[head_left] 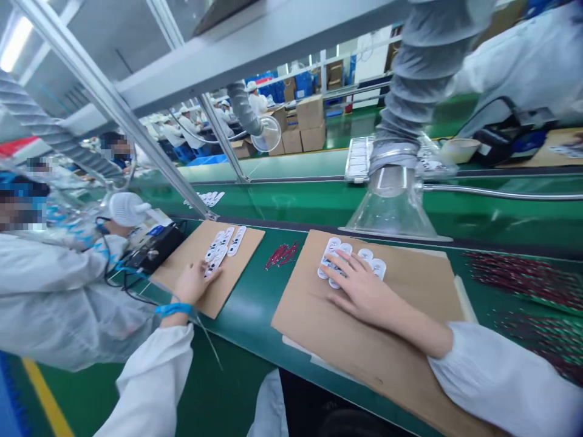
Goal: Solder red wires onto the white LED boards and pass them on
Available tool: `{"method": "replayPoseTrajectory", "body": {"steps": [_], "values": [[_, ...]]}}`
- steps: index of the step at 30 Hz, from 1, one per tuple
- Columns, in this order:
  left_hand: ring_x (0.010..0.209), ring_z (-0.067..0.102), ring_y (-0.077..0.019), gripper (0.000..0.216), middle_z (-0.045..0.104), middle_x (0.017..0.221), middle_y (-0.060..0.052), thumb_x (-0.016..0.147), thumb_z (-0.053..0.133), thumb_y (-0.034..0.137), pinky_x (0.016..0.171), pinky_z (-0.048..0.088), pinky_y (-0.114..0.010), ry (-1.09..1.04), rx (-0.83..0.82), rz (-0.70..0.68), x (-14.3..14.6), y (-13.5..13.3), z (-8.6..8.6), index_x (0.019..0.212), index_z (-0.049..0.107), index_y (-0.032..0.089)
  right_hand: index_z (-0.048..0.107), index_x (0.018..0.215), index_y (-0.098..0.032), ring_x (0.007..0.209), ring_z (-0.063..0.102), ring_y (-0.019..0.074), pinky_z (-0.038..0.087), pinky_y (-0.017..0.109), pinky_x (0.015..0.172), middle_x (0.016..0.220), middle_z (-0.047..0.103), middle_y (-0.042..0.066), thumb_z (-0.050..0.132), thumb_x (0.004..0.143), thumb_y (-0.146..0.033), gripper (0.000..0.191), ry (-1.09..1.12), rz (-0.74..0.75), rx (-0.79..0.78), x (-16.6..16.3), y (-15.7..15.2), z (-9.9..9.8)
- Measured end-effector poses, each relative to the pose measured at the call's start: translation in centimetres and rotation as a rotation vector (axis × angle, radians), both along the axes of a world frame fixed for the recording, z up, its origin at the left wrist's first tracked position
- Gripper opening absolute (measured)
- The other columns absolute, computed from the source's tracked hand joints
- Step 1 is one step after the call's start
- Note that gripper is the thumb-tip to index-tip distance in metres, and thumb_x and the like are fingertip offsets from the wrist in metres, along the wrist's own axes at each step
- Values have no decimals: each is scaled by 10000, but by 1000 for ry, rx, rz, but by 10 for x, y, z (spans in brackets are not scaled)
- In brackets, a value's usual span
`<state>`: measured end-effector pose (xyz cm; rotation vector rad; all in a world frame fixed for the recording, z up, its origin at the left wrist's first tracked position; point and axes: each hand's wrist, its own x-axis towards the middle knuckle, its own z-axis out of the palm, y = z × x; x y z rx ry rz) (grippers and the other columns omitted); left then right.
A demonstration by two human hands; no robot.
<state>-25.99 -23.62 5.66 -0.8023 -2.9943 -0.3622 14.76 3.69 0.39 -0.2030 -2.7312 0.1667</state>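
Observation:
My left hand (192, 284), with a blue wrist strap, has its thumb and fingers closed around the near end of a white oval circuit board (217, 258). Beside that piece, more of these boards (237, 241) lie on the left cardboard sheet (223, 295). My right hand (362, 288) rests palm down with fingers spread over a group of white boards (378, 267) on the right cardboard sheet (319, 309). Its fingers partly hide several of them.
Red wires (281, 255) lie between the sheets; larger wire bundles (523, 276) are at the right. A clear extraction hood (394, 209) hangs behind the right sheet. A black box (157, 247) with cables and a co-worker's sleeve (59, 267) are at the left.

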Motion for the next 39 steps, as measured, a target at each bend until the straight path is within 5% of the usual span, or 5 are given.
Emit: {"method": "replayPoseTrajectory", "body": {"steps": [5,16,20,26,39], "values": [[798,745,-325,294,727,748,-72,928,610,531,684,480,-324,-28,-41,-109,16,2,3,819,584,259,643,1628,-197,1652,457,473,423,706,1316,1755,545,190,700,1121,-475,580,-138,17,-47,-5,10,0],[833,740,-251,231,776,974,-76,1056,631,464,709,448,-325,-306,-14,-799,209,169,-24,1039,581,239,724,1482,-236,1467,626,371,458,670,1287,1481,760,132,597,1179,-385,360,-32,-37,-98,72,9,16],[652,655,-221,227,679,713,-2,1076,574,428,633,383,-315,-416,-15,-945,204,178,-21,934,542,254,611,1610,-223,1572,532,424,533,676,1237,1654,602,212,676,1129,-491,554,31,-394,-225,101,-7,1],[706,630,-195,320,678,763,-8,1092,490,430,676,452,-307,-604,100,-1089,197,190,-4,868,612,236,497,1708,-235,1631,476,432,493,677,1283,1768,475,221,765,1075,-527,747,-43,-352,-249,102,-9,-11],[670,622,-177,462,698,782,-10,1129,449,561,641,495,-282,-904,-132,-1375,254,187,-3,848,634,244,732,970,-187,832,567,209,444,340,781,864,687,39,459,1238,-299,398,6,-239,-228,124,-26,29]]}}
